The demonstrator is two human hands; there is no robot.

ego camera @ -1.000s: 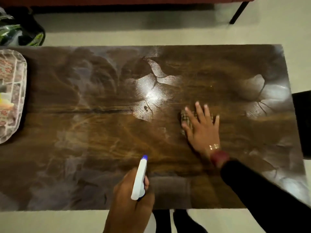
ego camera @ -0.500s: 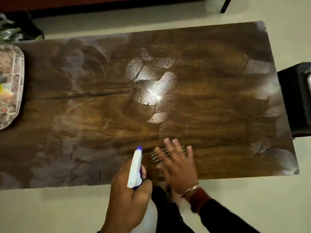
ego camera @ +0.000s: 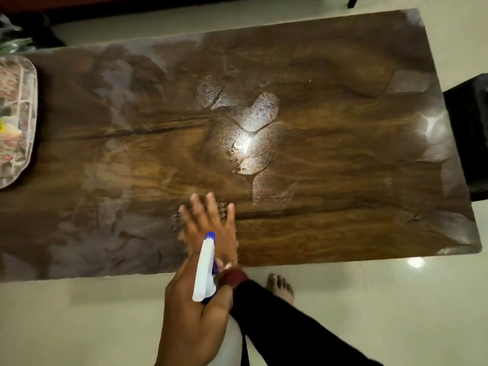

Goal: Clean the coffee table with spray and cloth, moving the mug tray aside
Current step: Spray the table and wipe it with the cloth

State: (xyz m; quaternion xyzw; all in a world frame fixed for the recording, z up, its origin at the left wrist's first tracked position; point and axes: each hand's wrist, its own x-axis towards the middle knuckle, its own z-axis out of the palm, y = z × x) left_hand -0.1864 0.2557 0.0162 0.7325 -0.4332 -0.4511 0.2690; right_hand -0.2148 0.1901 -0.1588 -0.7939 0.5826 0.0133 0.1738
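The right hand (ego camera: 211,228), fingers straight, is pressing the cloth (ego camera: 174,221) by the near edge of the table (ego camera: 343,233); the left hand (ego camera: 195,310) is gripping the spray bottle (ego camera: 204,270). The mug tray (ego camera: 15,122) is sitting at the left edge, so a long wipe is probably risking bumping it.

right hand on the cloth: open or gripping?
Open: the right hand lies flat, fingers straight and spread, pressing the cloth onto the table.
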